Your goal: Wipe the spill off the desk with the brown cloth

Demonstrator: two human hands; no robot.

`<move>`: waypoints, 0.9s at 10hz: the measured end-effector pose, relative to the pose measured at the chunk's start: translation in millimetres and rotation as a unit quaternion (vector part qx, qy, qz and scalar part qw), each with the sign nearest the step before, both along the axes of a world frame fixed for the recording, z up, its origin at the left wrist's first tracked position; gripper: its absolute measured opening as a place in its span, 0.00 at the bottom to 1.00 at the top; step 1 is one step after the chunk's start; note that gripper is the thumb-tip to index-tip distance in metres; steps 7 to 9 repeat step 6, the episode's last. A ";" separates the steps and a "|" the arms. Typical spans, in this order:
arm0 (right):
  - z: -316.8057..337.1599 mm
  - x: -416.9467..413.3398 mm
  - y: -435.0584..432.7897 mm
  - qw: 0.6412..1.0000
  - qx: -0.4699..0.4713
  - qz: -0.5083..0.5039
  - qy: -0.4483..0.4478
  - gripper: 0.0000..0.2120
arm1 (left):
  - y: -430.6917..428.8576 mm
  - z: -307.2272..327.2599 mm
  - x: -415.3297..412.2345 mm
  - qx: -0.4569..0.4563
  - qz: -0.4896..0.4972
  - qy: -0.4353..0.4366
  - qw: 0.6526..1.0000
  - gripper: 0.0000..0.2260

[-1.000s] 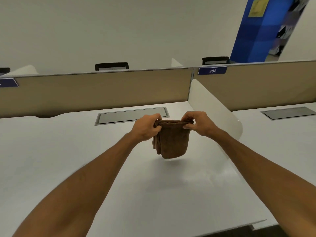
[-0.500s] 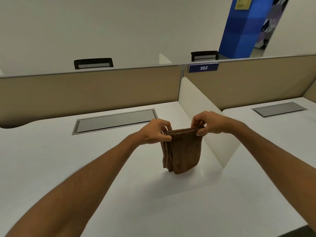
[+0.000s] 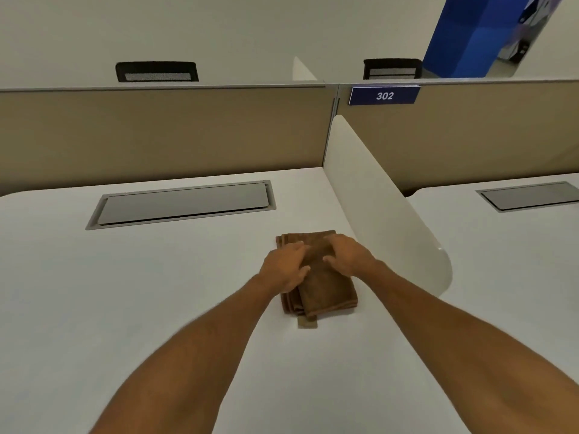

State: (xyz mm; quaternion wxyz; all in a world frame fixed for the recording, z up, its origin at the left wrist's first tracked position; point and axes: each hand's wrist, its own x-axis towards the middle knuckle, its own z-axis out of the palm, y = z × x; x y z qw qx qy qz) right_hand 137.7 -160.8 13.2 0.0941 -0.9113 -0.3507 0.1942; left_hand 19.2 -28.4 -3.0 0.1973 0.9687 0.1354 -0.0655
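We have one view only, worn on the head, looking forward and steeply down from close above the white desk (image 3: 156, 308). Both forearms enter from the lower edge; the tan partition (image 3: 163, 133) crosses the upper frame.

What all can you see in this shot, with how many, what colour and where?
brown cloth: 1, brown, folded, flat on the desk near the divider
desk: 1, white, foreground
cable tray lid: 1, grey, set into the desk at the back
side divider: 1, cream, right of the cloth
back partition: 1, tan, behind the desk
302 sign: 1, blue, on the partition
chairs: 2, black, beyond the partition
left hand: on the cloth
right hand: on the cloth
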 end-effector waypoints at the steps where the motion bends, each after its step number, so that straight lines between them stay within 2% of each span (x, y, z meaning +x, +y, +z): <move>1: -36.0 -11.6 -9.9 0.998 -0.064 0.025 0.008 0.31 | -9.5 -23.6 -3.9 0.051 -0.027 0.048 0.997 0.26; 3: -27.5 -12.7 -9.9 0.998 -0.053 0.027 -0.008 0.32 | -6.9 -22.1 -7.1 0.064 0.005 0.047 0.997 0.27; 4: -17.1 -17.5 -5.1 1.000 -0.009 0.018 -0.020 0.32 | -3.3 -13.4 -10.5 0.064 0.042 0.037 0.996 0.27; 5: 2.2 -29.6 7.6 0.996 0.050 0.023 -0.070 0.31 | 10.1 1.7 -20.0 0.090 0.080 0.006 0.993 0.27; 6: 17.0 -38.1 18.6 0.993 0.061 0.028 -0.094 0.31 | 18.9 13.8 -27.5 0.125 0.090 -0.014 0.988 0.27; 9: 17.0 -38.1 18.6 0.993 0.061 0.028 -0.094 0.31 | 18.9 13.8 -27.5 0.125 0.090 -0.014 0.988 0.27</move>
